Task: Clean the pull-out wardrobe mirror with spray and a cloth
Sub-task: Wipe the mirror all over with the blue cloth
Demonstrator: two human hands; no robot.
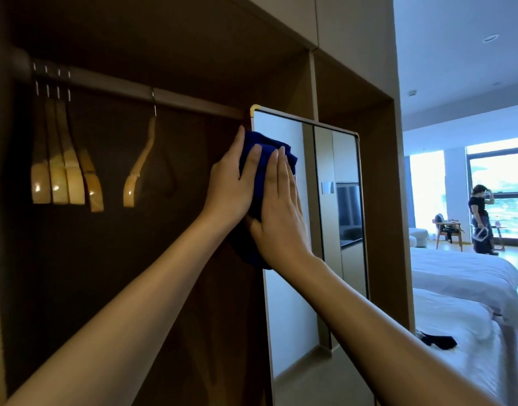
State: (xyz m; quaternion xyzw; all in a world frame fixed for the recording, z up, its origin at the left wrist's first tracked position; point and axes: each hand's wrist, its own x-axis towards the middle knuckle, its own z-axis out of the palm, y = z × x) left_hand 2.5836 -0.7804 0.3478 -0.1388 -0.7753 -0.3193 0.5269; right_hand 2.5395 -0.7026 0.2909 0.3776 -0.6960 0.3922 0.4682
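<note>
Mirror point(292, 288) stands pulled out from wardrobe point(354, 92). Blue cloth point(259, 177) lies on mirror's upper-left area, overlapping its left edge. Left hand point(232, 183) and right hand point(281, 212): fingers straight, flat, pressing cloth against mirror. Wooden hangers point(64, 171) hang left of mirror.

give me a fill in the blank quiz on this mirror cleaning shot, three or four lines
1. Both hands, left hand and right hand, press a ____ cloth on the mirror.
2. The cloth sits near the mirror's upper ____ corner.
3. The wooden hangers hang from the ____.
4. The beds have ____ covers.

Missing words: blue; left; rail; white
</note>
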